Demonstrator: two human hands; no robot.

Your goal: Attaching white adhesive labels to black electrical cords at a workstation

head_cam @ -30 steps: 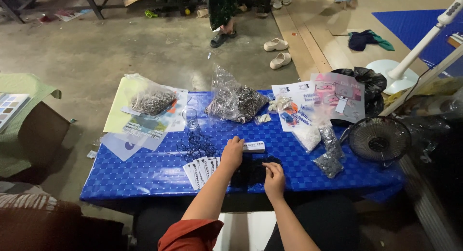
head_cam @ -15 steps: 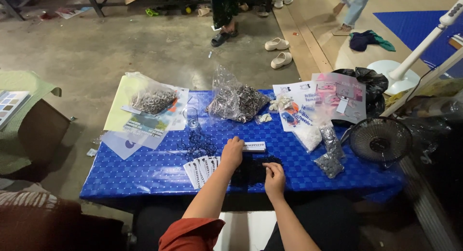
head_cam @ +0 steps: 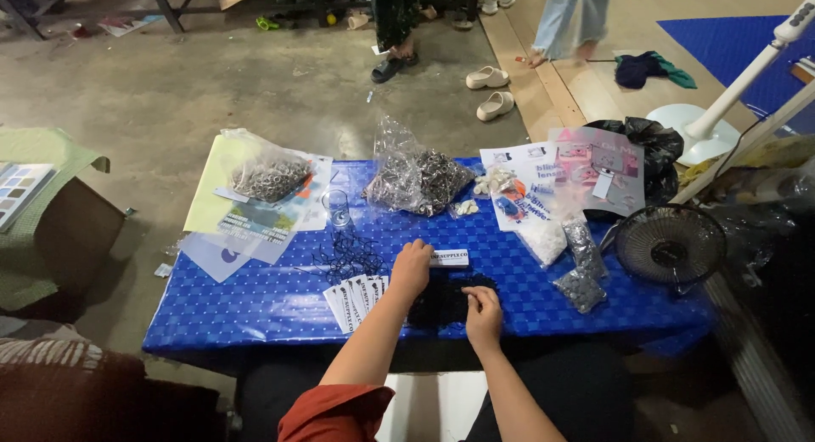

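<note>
Sitting at blue-clothed table [head_cam: 255,315]. Left hand [head_cam: 412,268] fingers curled, touching white label card [head_cam: 450,258]. Right hand [head_cam: 482,307] fingertips pinched on dark tangled pile [head_cam: 443,299] at table's near edge. Risk: tugging tangle could scatter pieces, knock fanned cards [head_cam: 355,298] beside it.

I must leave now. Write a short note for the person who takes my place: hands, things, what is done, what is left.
Left hand: rests beside a small white card, above the fanned stack of cards.
Right hand: fingers pinch at the dark pile.
Blue table: bags of metal rings far left and centre, clear cup.
Done and left: cannot tell from this view.
</note>
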